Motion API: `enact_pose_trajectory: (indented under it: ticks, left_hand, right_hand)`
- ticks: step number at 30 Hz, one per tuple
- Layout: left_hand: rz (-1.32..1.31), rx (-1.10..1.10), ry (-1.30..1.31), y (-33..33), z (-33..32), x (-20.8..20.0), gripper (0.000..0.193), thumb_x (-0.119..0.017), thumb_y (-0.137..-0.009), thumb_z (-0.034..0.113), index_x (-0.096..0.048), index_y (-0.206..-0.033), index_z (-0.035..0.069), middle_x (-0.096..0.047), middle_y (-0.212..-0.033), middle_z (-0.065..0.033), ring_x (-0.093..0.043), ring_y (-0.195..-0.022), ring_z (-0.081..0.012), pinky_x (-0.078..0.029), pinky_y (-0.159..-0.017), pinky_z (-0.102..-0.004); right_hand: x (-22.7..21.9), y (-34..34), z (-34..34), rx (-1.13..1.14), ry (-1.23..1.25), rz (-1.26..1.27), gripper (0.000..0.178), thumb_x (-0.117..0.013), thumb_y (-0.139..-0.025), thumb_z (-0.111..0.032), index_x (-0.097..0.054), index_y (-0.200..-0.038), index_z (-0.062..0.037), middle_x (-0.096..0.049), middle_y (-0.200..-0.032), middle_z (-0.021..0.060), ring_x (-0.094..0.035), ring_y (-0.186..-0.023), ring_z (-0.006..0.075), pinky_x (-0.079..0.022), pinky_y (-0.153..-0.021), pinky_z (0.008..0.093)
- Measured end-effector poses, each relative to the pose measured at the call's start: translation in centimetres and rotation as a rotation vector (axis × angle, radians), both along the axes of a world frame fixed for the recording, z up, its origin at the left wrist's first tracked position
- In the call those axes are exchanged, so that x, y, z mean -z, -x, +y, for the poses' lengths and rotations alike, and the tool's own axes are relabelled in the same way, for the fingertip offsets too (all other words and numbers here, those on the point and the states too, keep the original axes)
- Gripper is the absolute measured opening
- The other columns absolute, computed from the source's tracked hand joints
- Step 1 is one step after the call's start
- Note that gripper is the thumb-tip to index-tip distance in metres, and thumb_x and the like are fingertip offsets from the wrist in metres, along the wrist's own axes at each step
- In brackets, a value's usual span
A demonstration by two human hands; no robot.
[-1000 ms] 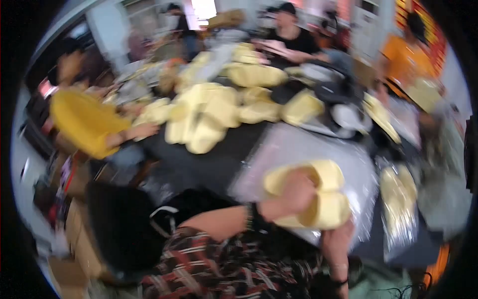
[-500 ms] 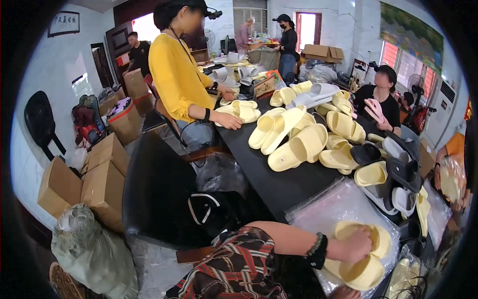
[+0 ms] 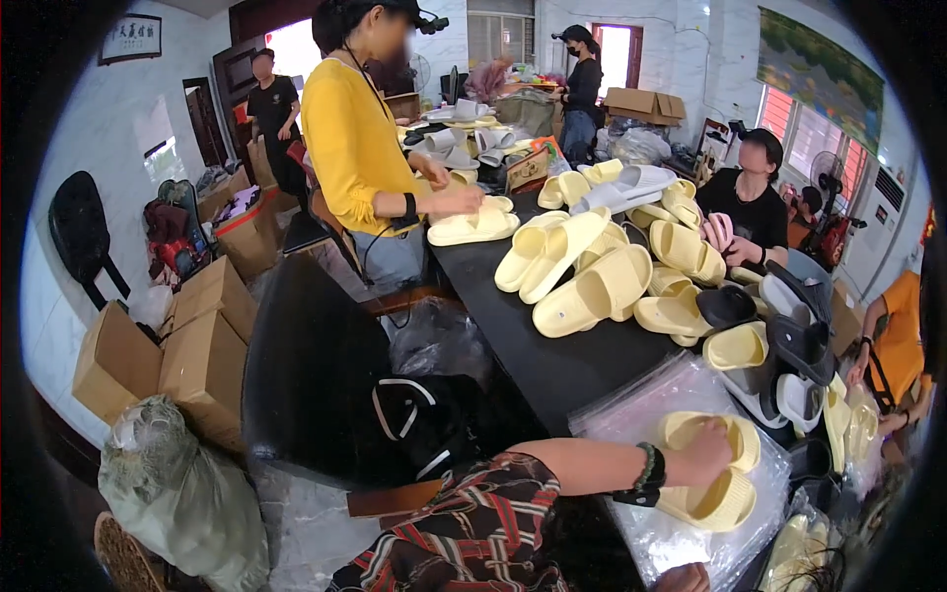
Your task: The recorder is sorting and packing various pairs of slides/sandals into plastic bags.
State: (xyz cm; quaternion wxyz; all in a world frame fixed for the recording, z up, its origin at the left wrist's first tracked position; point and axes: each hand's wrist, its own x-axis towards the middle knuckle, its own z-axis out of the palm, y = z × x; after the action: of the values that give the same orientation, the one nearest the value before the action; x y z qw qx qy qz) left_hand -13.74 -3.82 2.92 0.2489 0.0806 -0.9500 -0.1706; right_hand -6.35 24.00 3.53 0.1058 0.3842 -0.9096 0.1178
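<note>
Near the table's front edge, my left hand (image 3: pixel 700 456) is closed on a pair of pale yellow slippers (image 3: pixel 722 505), its fingertips hidden by the straps. The slippers lie side by side on a stack of clear plastic bags (image 3: pixel 621 409). Only a small part of my right hand (image 3: pixel 683 578) shows at the lower edge, beside the bags, and its fingers are mostly cut off. Just beyond the bags spreads a heap of pale yellow slippers (image 3: pixel 592 291), with black, white and grey ones (image 3: pixel 799 345) mixed in at the right.
A black chair (image 3: pixel 306 375) stands left of the dark table (image 3: pixel 552 370). Cardboard boxes (image 3: pixel 207 335) and a stuffed greenish sack (image 3: pixel 182 493) sit on the floor. Co-workers in yellow (image 3: pixel 350 148), black (image 3: pixel 745 207) and orange (image 3: pixel 893 326) are around the table.
My left hand and its slippers have shifted slightly, the near slipper moving up. The co-worker in yellow has raised a hand off a slipper pair. A person in black at the back left has straightened up.
</note>
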Motion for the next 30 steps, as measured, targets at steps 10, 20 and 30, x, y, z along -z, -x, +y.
enact_pose_trajectory:
  ticks: [10,20,30]
  left_hand:
    - [0.099,0.14,-0.059,-10.5,-0.8,0.5,0.014,-0.068,-0.077,0.023,-0.07,-0.075,0.009,-0.068,-0.088,-0.0107,-0.058,-0.102,-0.0321,-0.035,-0.106,-0.0503]
    - [0.188,0.07,0.095,-11.6,-8.0,-5.2,0.013,-0.071,-0.071,0.02,-0.07,-0.066,0.008,-0.063,-0.062,-0.0074,-0.062,-0.072,-0.0314,-0.048,-0.079,-0.0478]
    - [0.195,-0.792,0.487,-10.3,-32.1,-21.6,0.033,-0.065,-0.084,0.04,-0.071,-0.097,0.01,-0.069,-0.096,-0.0095,-0.061,-0.105,-0.0289,-0.044,-0.09,-0.0521]
  right_hand:
    - [2.5,3.1,1.8,-0.096,0.016,0.021,0.028,-0.062,-0.087,-0.028,-0.063,-0.108,-0.0101,-0.06,-0.119,0.0143,-0.059,-0.106,0.0345,-0.05,-0.087,0.0504]
    - [0.3,1.4,0.6,-0.033,-0.055,-0.052,0.054,-0.062,-0.088,-0.044,-0.051,-0.132,-0.0139,-0.056,-0.126,0.0122,-0.055,-0.115,0.0349,-0.045,-0.091,0.0508]
    - [-0.1,0.6,0.9,0.034,-0.131,-0.166,0.049,-0.06,-0.094,-0.038,-0.051,-0.131,-0.008,-0.053,-0.131,0.0154,-0.05,-0.119,0.0378,-0.042,-0.095,0.0534]
